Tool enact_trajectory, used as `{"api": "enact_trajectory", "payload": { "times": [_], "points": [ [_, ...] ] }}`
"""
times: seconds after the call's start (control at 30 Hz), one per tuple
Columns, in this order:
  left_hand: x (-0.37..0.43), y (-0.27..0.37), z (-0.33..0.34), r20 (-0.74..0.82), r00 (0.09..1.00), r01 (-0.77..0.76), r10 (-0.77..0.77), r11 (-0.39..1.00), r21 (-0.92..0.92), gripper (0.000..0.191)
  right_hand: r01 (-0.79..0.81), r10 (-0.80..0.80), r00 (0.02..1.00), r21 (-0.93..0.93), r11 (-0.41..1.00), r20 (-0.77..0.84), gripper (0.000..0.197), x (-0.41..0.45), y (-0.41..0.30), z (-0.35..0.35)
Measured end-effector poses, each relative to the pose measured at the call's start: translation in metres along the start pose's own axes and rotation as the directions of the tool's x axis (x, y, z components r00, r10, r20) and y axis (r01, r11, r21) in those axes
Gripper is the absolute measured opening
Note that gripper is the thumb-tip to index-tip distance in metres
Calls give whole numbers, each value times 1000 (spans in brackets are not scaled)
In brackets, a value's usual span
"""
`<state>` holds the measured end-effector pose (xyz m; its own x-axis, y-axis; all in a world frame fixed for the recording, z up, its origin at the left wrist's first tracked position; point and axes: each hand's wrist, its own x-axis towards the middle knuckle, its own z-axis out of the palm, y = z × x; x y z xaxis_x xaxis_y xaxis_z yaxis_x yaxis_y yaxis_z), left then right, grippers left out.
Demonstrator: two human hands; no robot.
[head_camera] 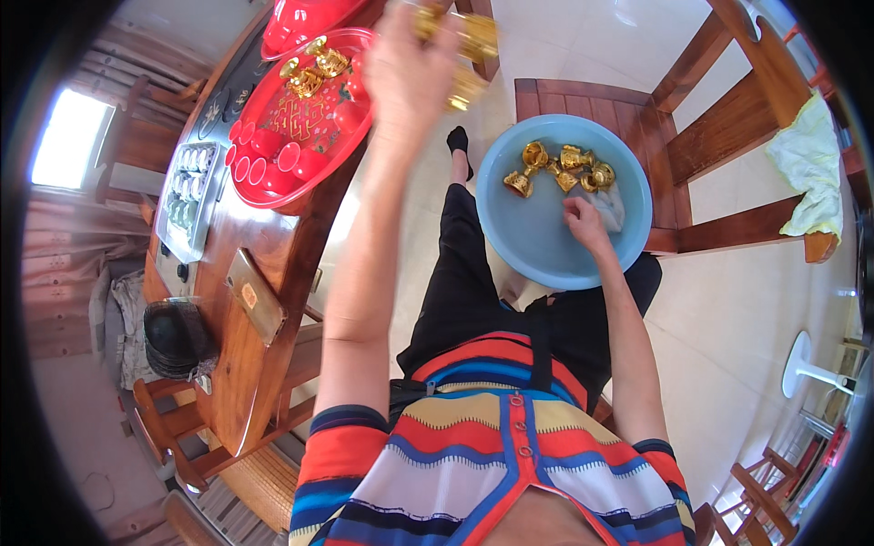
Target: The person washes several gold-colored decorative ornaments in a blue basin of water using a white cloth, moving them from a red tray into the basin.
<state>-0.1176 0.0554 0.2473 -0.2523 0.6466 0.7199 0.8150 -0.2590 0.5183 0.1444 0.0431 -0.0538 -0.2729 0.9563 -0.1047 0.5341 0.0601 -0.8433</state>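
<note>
My left hand (410,82) is raised beside the red tray (256,194), its fingers around shiny gold goblets (478,37) that are blurred. In the light blue basin (529,256), my right hand (585,222) is low with its fingers curled; whether it grips anything is not clear. A wet white cloth (610,208) lies just beyond it. Several gold goblets (567,167) rest on their sides along the basin's far part. On the tray stand two gold goblets (305,78), with small red cups (289,157) and round red pieces (350,117) around them.
The basin stands on a wooden chair (601,102) with a pale green cloth (809,157) over its back. At my left is a wooden table (266,222) with a phone (256,297), a clear tray of small cups (188,198) and a dark cap (174,338). Another red basin (300,24) stands behind.
</note>
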Motion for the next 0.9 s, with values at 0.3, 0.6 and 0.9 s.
{"api": "enact_trajectory", "payload": {
  "times": [0.3, 0.6, 0.9],
  "points": [
    [60, -75, -39, 92, 991, 27, -99, 811, 584, 32, 80, -80, 997, -80, 994, 10, 23, -1, 2, 1],
    [57, -103, -35, 94, 985, 40, -145, 721, 692, 39, 88, -82, 995, -118, 989, 55, 22, -5, 2, -1],
    [47, -120, -36, 236, 941, 21, -240, 742, 670, 43, 93, -84, 994, -141, 986, 69, 21, -8, -4, -1]
  ]
}}
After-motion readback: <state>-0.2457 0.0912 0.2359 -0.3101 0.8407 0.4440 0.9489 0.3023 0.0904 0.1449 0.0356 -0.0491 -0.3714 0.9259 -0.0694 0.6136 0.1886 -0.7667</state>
